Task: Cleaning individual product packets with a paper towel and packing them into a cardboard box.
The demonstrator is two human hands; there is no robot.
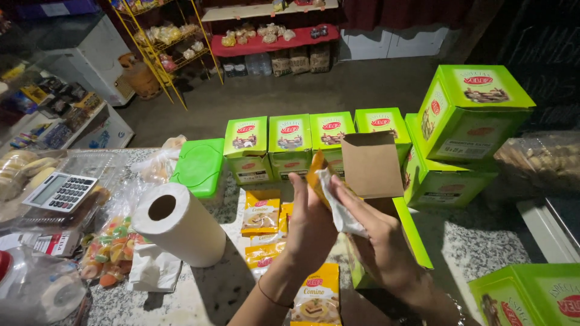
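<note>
My left hand holds a yellow snack packet upright above the counter. My right hand presses a white crumpled cloth against that packet. Just behind the hands stands an open green box with its brown cardboard flap raised. Several yellow packets lie flat on the speckled counter under my left forearm, one of them near the bottom edge.
A row of closed green boxes lines the counter's far edge, with two stacked at the right. A paper towel roll, green wipes pack, calculator and bagged candies lie left. Shop shelves stand beyond.
</note>
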